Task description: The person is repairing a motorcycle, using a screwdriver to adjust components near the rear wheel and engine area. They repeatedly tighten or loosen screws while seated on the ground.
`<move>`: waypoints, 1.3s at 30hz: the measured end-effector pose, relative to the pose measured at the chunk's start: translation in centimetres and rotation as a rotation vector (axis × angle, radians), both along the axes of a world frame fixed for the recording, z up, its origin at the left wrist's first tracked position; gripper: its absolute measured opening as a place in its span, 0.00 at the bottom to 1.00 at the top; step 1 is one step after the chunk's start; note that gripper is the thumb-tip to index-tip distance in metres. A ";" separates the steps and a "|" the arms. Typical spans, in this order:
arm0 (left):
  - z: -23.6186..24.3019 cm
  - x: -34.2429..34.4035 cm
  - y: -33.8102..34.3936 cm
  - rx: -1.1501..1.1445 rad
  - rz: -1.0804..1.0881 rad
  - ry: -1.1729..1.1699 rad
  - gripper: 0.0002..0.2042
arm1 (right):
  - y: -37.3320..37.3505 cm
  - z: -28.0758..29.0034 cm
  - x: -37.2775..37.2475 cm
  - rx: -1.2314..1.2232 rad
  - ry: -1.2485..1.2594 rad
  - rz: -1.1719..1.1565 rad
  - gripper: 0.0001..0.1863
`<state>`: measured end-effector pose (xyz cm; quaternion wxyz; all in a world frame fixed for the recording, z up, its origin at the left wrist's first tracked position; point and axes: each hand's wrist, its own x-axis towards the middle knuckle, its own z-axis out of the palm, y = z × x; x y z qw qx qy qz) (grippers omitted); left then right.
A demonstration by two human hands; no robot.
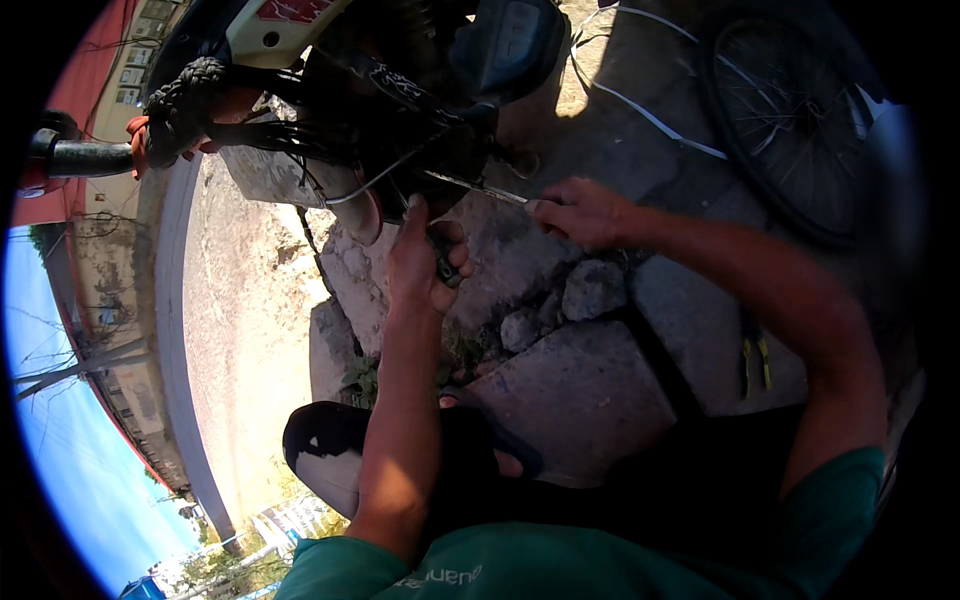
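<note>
My left hand is wrapped round a dark tool, possibly pliers, just below the motorbike's black cables; its working tip is hard to make out. To its right, my right hand grips a long slender metal tool, which reaches up and left into the shadowed underside of the motorbike. A pale bent cable runs between the bike's parts above my hands. Dark braided wrapping covers part of the frame at upper left.
A spoked wheel lies at upper right beside a white strap. Yellow-handled pliers are on the pavement by my right arm. Broken concrete chunks sit below my hands. A sunlit road runs along the left, with a building beyond.
</note>
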<state>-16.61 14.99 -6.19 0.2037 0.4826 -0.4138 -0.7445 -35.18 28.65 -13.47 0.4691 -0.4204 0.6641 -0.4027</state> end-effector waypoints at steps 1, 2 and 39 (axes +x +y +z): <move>-0.3 -0.2 0.2 -0.008 0.010 0.011 0.17 | 0.3 0.1 0.2 -0.016 -0.007 -0.014 0.23; -0.6 -0.5 0.5 -0.015 0.018 0.021 0.17 | 0.7 0.3 0.3 -0.018 -0.003 -0.011 0.23; -11.4 -1.3 0.2 -0.378 0.102 0.166 0.16 | -2.6 9.0 6.9 0.067 -0.550 0.056 0.14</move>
